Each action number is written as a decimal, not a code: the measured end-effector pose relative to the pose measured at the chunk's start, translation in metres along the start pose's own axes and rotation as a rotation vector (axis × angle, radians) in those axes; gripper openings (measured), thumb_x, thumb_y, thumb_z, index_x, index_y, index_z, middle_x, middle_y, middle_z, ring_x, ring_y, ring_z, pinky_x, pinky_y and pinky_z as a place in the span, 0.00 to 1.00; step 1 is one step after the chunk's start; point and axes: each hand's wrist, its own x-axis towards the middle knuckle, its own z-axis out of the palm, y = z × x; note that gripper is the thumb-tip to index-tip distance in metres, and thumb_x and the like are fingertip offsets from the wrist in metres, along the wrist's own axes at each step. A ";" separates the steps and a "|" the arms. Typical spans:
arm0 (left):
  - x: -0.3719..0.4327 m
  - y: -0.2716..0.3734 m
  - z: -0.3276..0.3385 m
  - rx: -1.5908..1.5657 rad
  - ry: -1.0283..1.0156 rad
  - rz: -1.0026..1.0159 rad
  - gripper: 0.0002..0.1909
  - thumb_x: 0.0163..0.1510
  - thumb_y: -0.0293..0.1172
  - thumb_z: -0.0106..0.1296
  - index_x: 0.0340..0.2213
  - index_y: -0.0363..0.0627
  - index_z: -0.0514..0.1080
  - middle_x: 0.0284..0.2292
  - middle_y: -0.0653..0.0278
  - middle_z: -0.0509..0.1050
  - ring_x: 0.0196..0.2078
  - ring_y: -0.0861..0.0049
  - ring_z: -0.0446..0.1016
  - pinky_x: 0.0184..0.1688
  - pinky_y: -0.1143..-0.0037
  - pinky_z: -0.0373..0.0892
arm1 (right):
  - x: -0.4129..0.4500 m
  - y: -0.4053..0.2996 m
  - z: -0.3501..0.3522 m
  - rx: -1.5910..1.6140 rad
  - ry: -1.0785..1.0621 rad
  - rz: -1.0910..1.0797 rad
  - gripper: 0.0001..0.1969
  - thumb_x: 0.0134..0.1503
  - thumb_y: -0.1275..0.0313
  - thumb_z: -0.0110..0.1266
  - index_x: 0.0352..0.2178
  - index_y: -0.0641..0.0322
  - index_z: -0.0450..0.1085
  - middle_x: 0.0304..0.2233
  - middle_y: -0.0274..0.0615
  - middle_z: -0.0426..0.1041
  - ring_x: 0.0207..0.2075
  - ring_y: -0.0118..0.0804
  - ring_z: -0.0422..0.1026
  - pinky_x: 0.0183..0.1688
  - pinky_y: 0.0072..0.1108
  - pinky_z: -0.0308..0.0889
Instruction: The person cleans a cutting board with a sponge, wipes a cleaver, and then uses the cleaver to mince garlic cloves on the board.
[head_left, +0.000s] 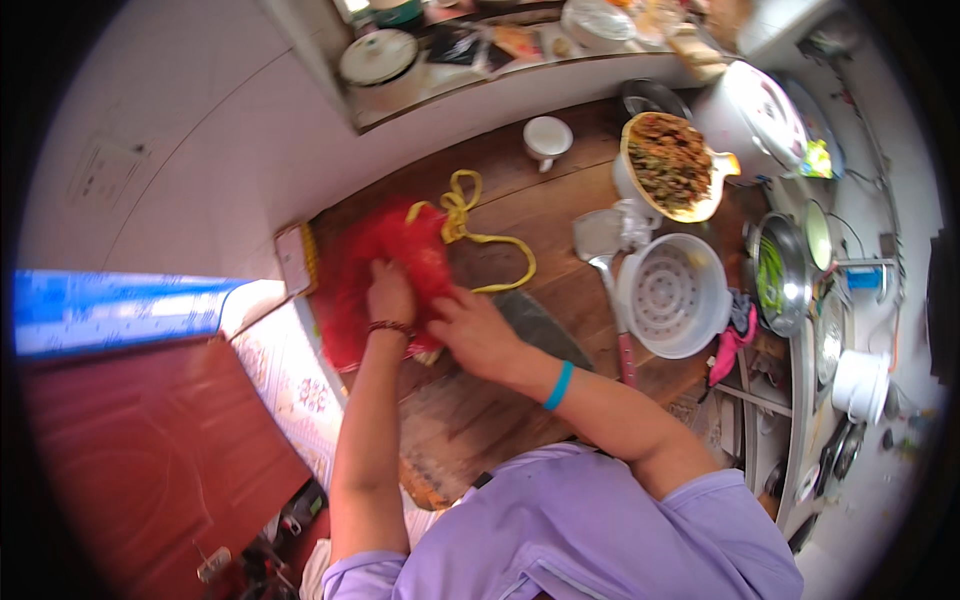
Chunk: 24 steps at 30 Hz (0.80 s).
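Note:
A red mesh bag (360, 247), blurred in places, lies on the left part of the wooden table (465, 405). My left hand (391, 292), with a beaded bracelet at its wrist, rests on or in the red mesh; its fingertips are partly hidden. At the bag's right edge is my right hand (476, 330), fingers spread and touching or close to the mesh; whether it pinches any is unclear. A yellow cord (459, 217) trails in loops from the bag's upper right side. Beneath and right of my right hand lies a dark flat piece (536, 322).
Right of the cord lie a metal spatula (600, 236) with a red handle and a white plastic strainer basket (671, 296). Farther back are a white mug (547, 139) and a bowl of chopped food (667, 169). A metal bowl (780, 274) holds green vegetables. A phone-like object (294, 260) lies beyond the bag.

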 end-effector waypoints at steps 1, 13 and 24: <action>0.006 -0.005 0.000 -0.011 0.017 0.009 0.11 0.52 0.32 0.35 0.31 0.39 0.64 0.32 0.45 0.63 0.28 0.47 0.68 0.30 0.58 0.64 | 0.003 0.001 0.004 0.014 0.013 0.001 0.07 0.43 0.71 0.44 0.24 0.56 0.68 0.37 0.42 0.63 0.47 0.47 0.58 0.44 0.32 0.57; 0.058 -0.009 -0.005 -0.793 0.083 -0.070 0.07 0.51 0.31 0.44 0.31 0.41 0.65 0.18 0.67 0.67 0.18 0.80 0.65 0.19 0.81 0.62 | -0.005 0.010 -0.048 -0.022 0.189 0.111 0.13 0.42 0.74 0.47 0.33 0.61 0.66 0.43 0.47 0.61 0.47 0.52 0.58 0.46 0.34 0.56; -0.137 0.004 -0.049 -0.838 -0.034 -0.113 0.07 0.48 0.32 0.50 0.31 0.46 0.68 0.22 0.70 0.67 0.15 0.92 0.59 0.13 0.86 0.54 | -0.184 -0.014 -0.061 0.052 -0.018 0.302 0.22 0.36 0.76 0.54 0.38 0.60 0.63 0.31 0.45 0.62 0.32 0.46 0.63 0.32 0.32 0.61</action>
